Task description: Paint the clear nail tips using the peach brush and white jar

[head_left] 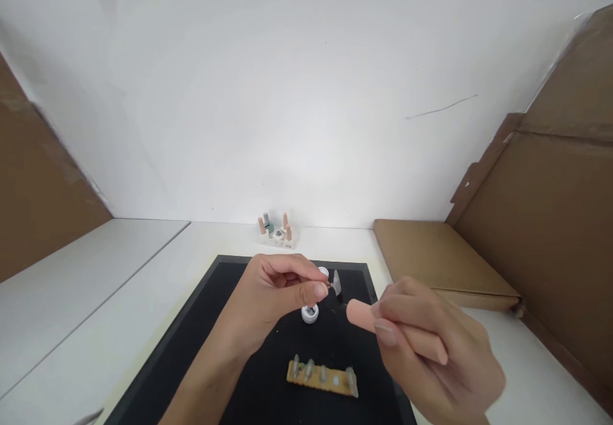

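My left hand [275,291] pinches the thin stem of a small holder between thumb and fingers, and a translucent false nail tip [337,283] stands at its end. In my right hand [435,342] is a peach nail polish brush cap [361,315], its handle pointing left. The dark brush end is close to the nail tip; whether they touch I cannot tell. Below my left fingers is a small open white jar [310,314]. A second white round piece [324,272] is partly hidden behind that hand. Nearer me, a yellowish strip [313,380] carries several translucent nail tips.
A black mat [268,367] lies under both hands on the white table. At the back, a clear tray [281,242] holds several peach- and grey-capped bottles. A flat cardboard box [426,253] sits at the right, with cardboard walls on both sides.
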`<state>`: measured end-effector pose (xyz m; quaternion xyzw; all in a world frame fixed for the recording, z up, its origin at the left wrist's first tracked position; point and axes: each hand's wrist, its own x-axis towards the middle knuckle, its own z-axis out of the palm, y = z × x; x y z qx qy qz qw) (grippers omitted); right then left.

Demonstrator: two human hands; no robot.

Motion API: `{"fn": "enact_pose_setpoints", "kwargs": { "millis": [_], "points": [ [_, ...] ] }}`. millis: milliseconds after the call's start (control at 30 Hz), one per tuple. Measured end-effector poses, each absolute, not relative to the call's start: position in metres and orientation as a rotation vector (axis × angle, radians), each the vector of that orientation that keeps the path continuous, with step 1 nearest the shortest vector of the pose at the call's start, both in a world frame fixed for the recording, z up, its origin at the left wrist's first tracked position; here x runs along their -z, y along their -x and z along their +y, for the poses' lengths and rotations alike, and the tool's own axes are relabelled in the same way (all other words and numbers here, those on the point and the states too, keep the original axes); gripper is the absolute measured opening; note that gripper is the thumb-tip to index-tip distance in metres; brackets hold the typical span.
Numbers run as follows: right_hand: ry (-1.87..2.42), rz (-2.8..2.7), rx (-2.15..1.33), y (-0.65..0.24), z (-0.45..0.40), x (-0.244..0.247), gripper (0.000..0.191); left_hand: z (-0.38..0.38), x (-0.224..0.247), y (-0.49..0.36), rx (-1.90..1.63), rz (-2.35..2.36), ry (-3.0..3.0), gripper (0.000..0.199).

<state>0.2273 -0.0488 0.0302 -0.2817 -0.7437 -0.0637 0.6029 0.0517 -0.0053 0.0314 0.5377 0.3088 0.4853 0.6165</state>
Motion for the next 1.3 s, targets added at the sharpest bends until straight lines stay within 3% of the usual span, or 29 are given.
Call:
{"fn": "enact_pose_setpoints", "kwargs": {
  "millis": [200,300,800,1300],
  "points": [
    [0.582,-1.567,0.115,-0.229,-0.047,-0.017,0.008,-0.004,-0.031,-0.046,-1.111,0.697,-1.267,0.006],
    [0.528,-1.530,0.063,-0.231,-0.044,-0.012,0.015,-0.004,-0.031,-0.047,-1.107,0.689,-1.266,0.008],
    [0.622,-1.715,0.066,-0.229,-0.047,-0.029,0.012,-0.007,-0.032,-0.052,-1.169,0.703,-1.230,0.008],
    [0.516,-1.540,-0.115,-0.229,-0.045,-0.018,0.008,-0.005,-0.029,-0.050,-1.120,0.665,-1.190,0.010]
  ]
}}
